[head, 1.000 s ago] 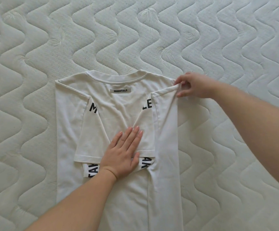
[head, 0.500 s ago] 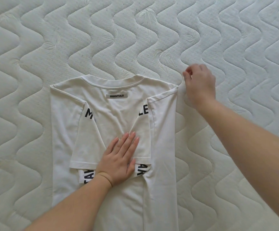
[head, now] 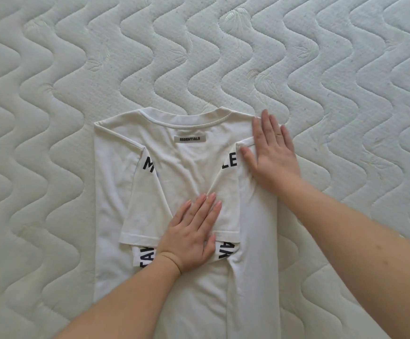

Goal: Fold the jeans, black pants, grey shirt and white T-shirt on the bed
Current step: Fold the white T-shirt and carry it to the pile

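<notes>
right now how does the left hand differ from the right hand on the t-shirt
The left hand lies at the middle of the white T-shirt, on the two folded-in sleeves; the right hand lies on its folded right edge near the shoulder. The left hand's fingers sit close together; the right hand's are spread wider, one tip reaching the mattress. Both are flat, palm down, pressing the fabric.

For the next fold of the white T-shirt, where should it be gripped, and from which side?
Probably the two collar-end corners of the white T-shirt, approached from the far end. Both sides and sleeves already lie folded inward, making a long narrow strip, so folding lengthwise comes next. The left hand and right hand lie flat on it, gripping nothing.
</notes>
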### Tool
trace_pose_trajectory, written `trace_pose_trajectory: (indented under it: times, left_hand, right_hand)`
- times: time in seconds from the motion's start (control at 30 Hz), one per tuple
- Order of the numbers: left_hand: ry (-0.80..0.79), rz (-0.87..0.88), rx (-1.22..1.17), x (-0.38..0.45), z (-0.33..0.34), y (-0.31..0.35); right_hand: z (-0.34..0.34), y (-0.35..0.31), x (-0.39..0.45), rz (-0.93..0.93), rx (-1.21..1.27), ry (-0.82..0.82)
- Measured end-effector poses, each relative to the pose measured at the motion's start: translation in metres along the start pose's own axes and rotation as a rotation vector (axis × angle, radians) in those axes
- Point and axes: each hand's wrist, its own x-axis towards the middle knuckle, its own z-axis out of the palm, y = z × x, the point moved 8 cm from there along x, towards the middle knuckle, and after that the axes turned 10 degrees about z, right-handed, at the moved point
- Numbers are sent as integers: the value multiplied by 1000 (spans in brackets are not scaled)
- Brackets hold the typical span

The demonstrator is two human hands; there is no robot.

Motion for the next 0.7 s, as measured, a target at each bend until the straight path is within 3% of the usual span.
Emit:
trace_pose_trajectory:
  times: [0.4, 0.57, 0.7]
  left_hand:
    - [-23, -20, -74, -1, -1, -2]
    - [-57, -26, -76, -2, -2, -3]
    - [-158, -64, -72, -1, -3, -4]
  right_hand:
    - [-20, -7, 7, 96, 59, -12]
    - [-22, -29, -54, 79, 155, 21]
    - [1, -27, -127, 2, 54, -34]
